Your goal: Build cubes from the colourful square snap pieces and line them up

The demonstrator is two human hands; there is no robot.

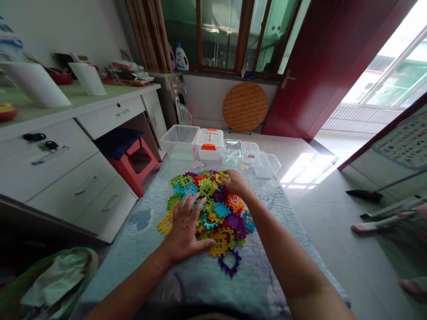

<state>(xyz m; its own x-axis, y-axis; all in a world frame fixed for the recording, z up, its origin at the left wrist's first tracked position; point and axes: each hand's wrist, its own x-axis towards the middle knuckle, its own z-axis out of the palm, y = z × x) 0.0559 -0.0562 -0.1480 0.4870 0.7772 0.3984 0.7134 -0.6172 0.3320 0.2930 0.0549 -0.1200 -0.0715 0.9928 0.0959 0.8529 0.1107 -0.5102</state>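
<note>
Hands [185,226] [235,183] at plastic pieces [220,210] (multicoloured)

- No word, brand or number could be read anywhere in the room.
- Blue and dark print marked a package [10,35] at the far upper left, too blurred to make out.
- A label on the white bottle [182,61] by the window was too small to read.
- Rows of small figures covered a chart [405,142] at right, none of them distinct.
- Markings on the machine's control panel [179,79] beneath the curtain were likewise illegible.
</note>
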